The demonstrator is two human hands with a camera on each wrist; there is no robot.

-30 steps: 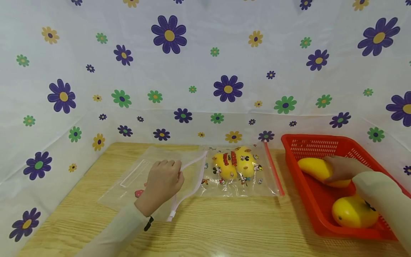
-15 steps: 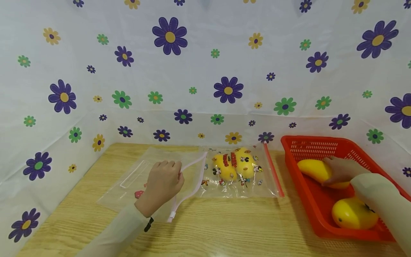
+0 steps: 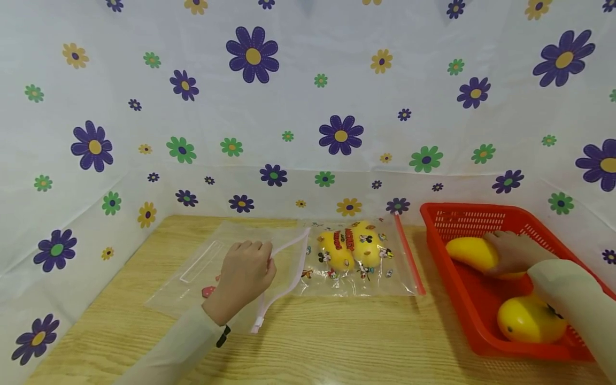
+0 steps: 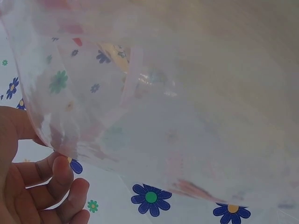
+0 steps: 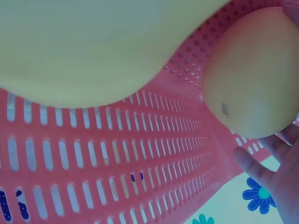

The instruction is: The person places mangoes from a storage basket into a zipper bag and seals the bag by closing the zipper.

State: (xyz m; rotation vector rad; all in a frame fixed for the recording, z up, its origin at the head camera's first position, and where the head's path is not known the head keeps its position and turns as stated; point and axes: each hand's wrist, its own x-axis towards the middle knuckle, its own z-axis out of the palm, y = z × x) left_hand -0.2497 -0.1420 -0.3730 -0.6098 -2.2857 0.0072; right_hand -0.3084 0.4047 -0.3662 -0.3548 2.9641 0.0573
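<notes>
While the left hand (image 3: 245, 275) pinches the edge of a clear zip bag (image 3: 197, 275) between thumb and fingers, the right hand (image 3: 517, 254) is wrapped round one end of an elongated yellow mango (image 3: 468, 252) inside the red plastic basket (image 3: 524, 350). A second mango (image 3: 526, 321) lies nearer the basket's front, below the right wrist. The pinched bag's mouth, edged with a pale pink zip, faces right, its white slider (image 3: 258, 322) at the near corner. Just beside it on the wood-grain tabletop (image 3: 337, 342) lies a printed bag (image 3: 390, 280) with two yellow fruits (image 3: 367, 258) inside. Its red and black lettering, turned sideways, reads "Mickey and Friends", among small Disney cartoon characters; a red strip (image 3: 410, 254) runs along its right edge.
</notes>
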